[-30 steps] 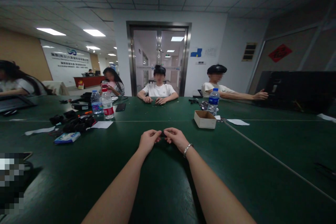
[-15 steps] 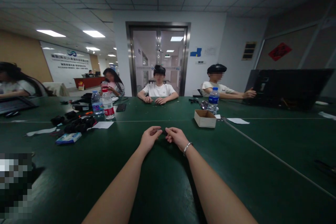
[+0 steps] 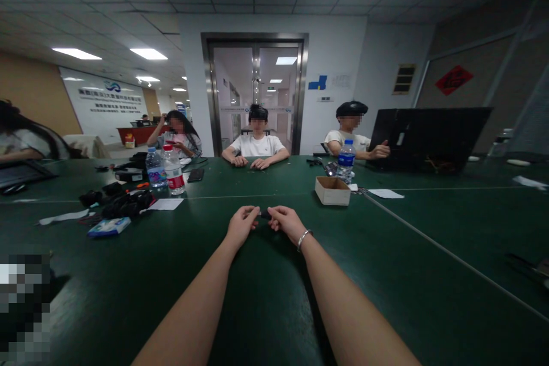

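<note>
Over the green table, both hands meet around a small dark object (image 3: 266, 214) with a lighter tip on its left side. It is too small to name. My right hand (image 3: 286, 223), with a silver bracelet (image 3: 304, 240) at the wrist, pinches the dark end between thumb and fingers. The fingers of my left hand (image 3: 242, 226) are closed in a pinch at the lighter end; what lies between those fingertips is hidden. Beyond the right hand stands an open cardboard box (image 3: 333, 192).
A blue-capped bottle (image 3: 345, 163) stands behind the box. To the left are two bottles, a red-capped one (image 3: 174, 171) among them, black gear (image 3: 124, 203) and a blue-white packet (image 3: 108, 227). Several people sit around the table; one holds a large black panel (image 3: 429, 137).
More of the dark object shows between my hands. Across the table, the person on the right has shifted the black panel leftward, and another person has raised a hand to the head.
</note>
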Demonstrator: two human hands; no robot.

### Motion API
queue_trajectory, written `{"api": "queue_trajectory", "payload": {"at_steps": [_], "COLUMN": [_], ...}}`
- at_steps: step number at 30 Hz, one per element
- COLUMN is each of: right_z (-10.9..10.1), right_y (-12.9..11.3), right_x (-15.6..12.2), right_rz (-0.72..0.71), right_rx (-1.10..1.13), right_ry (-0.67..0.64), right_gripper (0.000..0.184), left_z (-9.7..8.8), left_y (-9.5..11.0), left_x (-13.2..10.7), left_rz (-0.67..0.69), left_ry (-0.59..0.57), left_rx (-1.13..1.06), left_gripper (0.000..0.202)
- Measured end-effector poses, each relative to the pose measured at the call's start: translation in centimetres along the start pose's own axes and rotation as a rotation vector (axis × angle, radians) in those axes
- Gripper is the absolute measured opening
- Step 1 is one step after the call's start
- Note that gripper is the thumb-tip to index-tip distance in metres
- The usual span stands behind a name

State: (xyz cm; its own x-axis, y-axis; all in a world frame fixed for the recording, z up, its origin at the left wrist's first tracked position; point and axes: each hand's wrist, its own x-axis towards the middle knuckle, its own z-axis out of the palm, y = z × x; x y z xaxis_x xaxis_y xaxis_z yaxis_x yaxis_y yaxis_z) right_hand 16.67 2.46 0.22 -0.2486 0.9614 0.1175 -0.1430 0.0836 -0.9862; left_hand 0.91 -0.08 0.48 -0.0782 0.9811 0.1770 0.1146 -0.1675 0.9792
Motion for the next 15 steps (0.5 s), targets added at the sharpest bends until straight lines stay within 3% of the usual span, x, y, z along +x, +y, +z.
{"api": "queue_trajectory", "payload": {"at_steps": [2, 7, 12, 15], "right_z": [0.06, -0.01, -0.16, -0.15], "right_y": [0.04, 0.19, 0.18, 0.05], "right_x": [0.06, 0.21, 0.14, 0.01], "right_rz": [0.007, 0.005, 0.012, 0.014], "right_rx": [-0.012, -0.003, -0.006, -0.010], "right_ry": [-0.003, 0.005, -0.001, -0.029], "right_gripper": [0.027, 0.026, 0.026, 0.025], "left_z": [0.03, -0.22, -0.03, -0.01], "left_y": [-0.04, -0.02, -0.05, -0.23], "left_x": [0.02, -0.01, 0.30, 0.38], "left_rz": [-0.023, 0.118, -0.102, -0.102], "left_ry": [-0.037, -0.079, -0.020, -0.043], "left_rx": [0.032, -0.022, -0.042, 0.072], "left_gripper": [0.044, 0.042, 0.052, 0.056]}}
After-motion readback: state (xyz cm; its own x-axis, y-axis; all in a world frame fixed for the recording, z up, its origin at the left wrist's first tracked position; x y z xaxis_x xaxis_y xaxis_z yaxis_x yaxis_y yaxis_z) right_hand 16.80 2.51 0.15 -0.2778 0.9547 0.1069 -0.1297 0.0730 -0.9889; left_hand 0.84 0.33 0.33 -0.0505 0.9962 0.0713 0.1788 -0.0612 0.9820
